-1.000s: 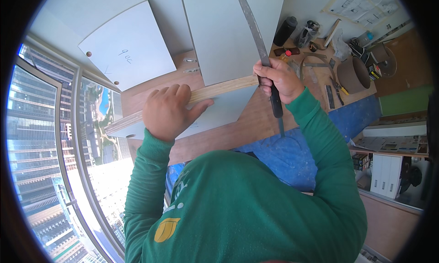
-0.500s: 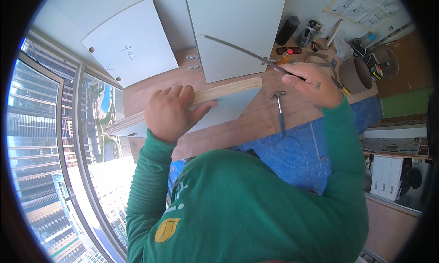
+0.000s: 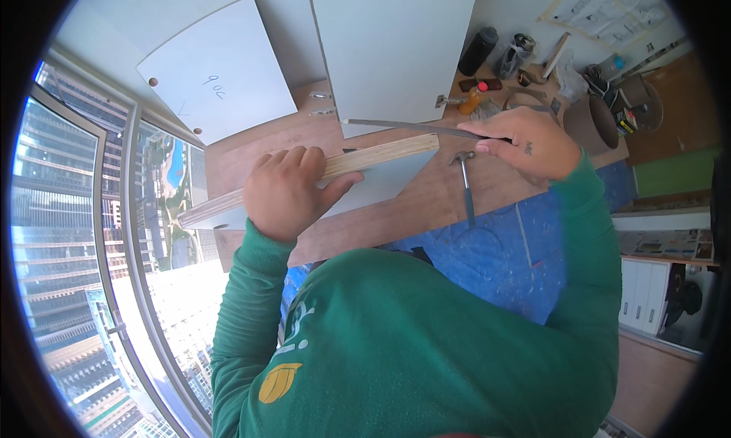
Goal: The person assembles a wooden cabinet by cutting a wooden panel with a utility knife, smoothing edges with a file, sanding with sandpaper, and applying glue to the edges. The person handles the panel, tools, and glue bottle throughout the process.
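My left hand grips a white-faced plywood board standing on edge on the bench. Its fingers go over the bare layered edge, and its thumb lies along the near face. Between the thumb and fingers of my right hand is one end of a long, narrow grey strip. The strip reaches leftward just beyond the board's top edge; whether it touches the board I cannot tell. A claw hammer with a dark handle lies on the bench, below and left of my right hand.
White panels, one with round holes and one taller, lean on the wall. Metal hinges lie between them. At the right are an orange drink bottle, a black bottle and brown-grey rolls. Blue sheeting covers the floor.
My right hand has moved slightly right and down. The strip has swung from a steep slant to nearly level, its far end now close to the board's edge. My left hand stays on the board.
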A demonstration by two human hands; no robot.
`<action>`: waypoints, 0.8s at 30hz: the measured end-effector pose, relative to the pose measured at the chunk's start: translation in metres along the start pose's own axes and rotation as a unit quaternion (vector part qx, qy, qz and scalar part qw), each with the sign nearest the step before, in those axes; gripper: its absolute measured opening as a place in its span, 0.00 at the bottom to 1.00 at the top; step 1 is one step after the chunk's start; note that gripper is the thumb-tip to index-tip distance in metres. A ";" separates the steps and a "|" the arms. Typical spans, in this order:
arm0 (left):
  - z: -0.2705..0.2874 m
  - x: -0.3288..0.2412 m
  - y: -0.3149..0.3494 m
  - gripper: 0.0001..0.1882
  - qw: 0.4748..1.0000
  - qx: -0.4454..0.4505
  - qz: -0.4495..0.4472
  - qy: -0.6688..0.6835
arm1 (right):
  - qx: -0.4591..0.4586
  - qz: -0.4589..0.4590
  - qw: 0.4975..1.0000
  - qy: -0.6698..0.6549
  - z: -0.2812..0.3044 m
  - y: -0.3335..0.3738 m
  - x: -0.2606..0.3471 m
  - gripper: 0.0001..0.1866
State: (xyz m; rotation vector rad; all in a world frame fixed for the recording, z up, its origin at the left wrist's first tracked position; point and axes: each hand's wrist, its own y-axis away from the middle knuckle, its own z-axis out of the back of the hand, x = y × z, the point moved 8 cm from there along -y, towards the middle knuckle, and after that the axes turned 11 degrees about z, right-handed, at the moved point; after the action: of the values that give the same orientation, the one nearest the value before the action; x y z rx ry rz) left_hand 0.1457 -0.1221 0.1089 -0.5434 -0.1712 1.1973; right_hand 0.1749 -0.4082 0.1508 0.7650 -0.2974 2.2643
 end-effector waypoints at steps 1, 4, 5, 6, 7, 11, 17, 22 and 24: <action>0.001 -0.001 -0.001 0.35 1.000 0.000 -0.002 0.006 | -0.002 0.015 1.000 0.019 -0.003 -0.005 0.000 0.22; 0.001 -0.002 -0.003 0.35 1.000 0.001 -0.004 0.015 | 0.001 0.022 0.998 0.053 -0.006 -0.012 -0.008 0.22; 0.001 -0.001 -0.003 0.35 1.000 0.003 -0.002 0.013 | 0.008 -0.001 0.999 0.048 -0.001 -0.011 -0.009 0.22; 0.001 0.000 -0.002 0.35 1.000 0.004 -0.001 0.012 | 0.015 -0.023 0.999 0.042 0.002 -0.009 -0.011 0.22; 0.001 0.000 -0.002 0.35 1.000 0.002 -0.001 0.013 | 0.006 -0.015 1.000 0.027 0.004 -0.004 -0.014 0.22; 0.000 -0.001 -0.003 0.35 1.000 0.000 0.000 0.016 | 0.032 -0.020 0.999 -0.002 0.009 0.007 -0.017 0.21; -0.001 -0.002 -0.003 0.32 1.000 0.001 -0.010 0.010 | -0.014 0.065 0.998 0.009 -0.023 -0.028 -0.028 0.21; 0.002 0.002 0.002 0.29 1.000 0.012 -0.005 -0.004 | -0.062 -0.140 0.962 -0.225 -0.048 -0.043 -0.034 0.14; 0.005 0.003 0.001 0.27 1.000 0.000 -0.004 0.018 | -0.097 -0.137 0.947 -0.275 -0.058 -0.036 -0.045 0.12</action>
State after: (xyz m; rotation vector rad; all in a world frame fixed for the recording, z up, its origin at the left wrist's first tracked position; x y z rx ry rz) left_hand 0.1440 -0.1174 0.1124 -0.5633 -0.1421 1.1790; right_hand 0.1998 -0.3835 0.0773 1.2411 -0.6211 1.6986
